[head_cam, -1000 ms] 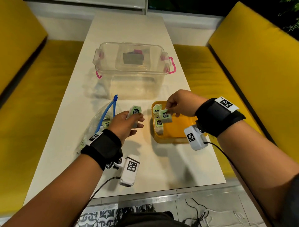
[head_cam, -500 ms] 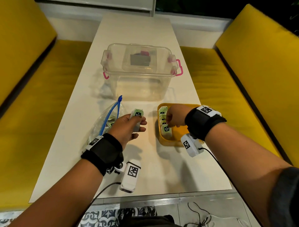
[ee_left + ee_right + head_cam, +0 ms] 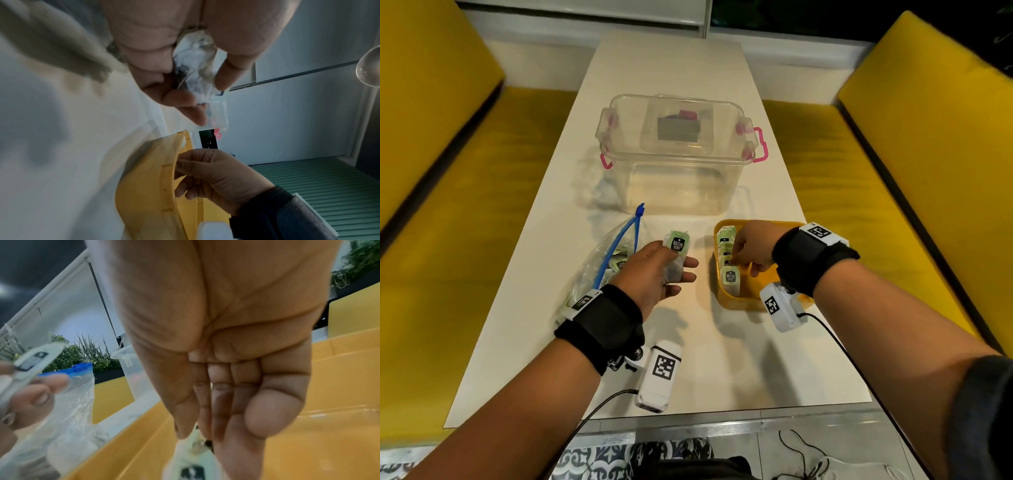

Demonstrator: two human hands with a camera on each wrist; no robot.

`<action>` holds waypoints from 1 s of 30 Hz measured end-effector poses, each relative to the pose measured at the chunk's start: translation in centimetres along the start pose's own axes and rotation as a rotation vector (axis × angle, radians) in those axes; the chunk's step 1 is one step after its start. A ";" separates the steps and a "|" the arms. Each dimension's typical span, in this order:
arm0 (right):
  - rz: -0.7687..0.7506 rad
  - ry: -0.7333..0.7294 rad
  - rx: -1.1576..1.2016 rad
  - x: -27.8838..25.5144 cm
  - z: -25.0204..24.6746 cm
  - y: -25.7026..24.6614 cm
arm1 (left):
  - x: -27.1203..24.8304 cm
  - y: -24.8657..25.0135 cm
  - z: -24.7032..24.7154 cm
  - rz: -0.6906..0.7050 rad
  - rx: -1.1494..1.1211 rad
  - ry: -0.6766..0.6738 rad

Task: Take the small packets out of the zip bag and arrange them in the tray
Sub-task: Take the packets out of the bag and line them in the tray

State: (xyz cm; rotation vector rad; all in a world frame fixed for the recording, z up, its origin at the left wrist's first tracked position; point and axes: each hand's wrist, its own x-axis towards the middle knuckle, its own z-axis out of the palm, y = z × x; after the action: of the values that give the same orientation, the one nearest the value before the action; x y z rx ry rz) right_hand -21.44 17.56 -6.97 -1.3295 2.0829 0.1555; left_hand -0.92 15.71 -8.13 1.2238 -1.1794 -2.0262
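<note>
My left hand (image 3: 678,270) grips a small green-labelled packet (image 3: 676,244) just right of the clear zip bag (image 3: 599,274), whose blue zip strip (image 3: 631,228) stands open. More packets lie inside the bag. In the left wrist view the same packet (image 3: 197,71) sits between thumb and fingers. My right hand (image 3: 739,255) reaches into the yellow tray (image 3: 726,303), where several packets (image 3: 730,275) stand in a row along the left wall. In the right wrist view its thumb and fingers pinch the top of a packet (image 3: 193,459) inside the tray (image 3: 308,434).
A clear lidded box (image 3: 678,154) with pink latches stands behind the bag and tray. The white table (image 3: 739,370) is narrow, with yellow benches (image 3: 859,192) on both sides. Bare tabletop lies in front of my hands.
My right hand went down from above the tray into its left side with its packet, which now stands in the row. My left hand has kept its packet beside the bag.
</note>
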 end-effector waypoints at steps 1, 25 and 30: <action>-0.007 0.023 -0.001 -0.3 -0.3 0.1 | -0.1 0.0 0.1 0.006 0.000 -0.008; -0.418 0.267 0.333 -8.1 -3.8 -1.0 | 0.1 -0.5 3.4 0.319 0.268 -0.139; -0.395 0.272 0.336 -8.1 -3.9 -0.8 | 0.6 -1.0 3.2 0.356 0.290 -0.137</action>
State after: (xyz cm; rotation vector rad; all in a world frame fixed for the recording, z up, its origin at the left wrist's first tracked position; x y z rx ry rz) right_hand -20.34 21.78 0.96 -1.5764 1.8993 -0.5476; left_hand -4.03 17.12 -8.49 0.9251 -1.6718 -1.7370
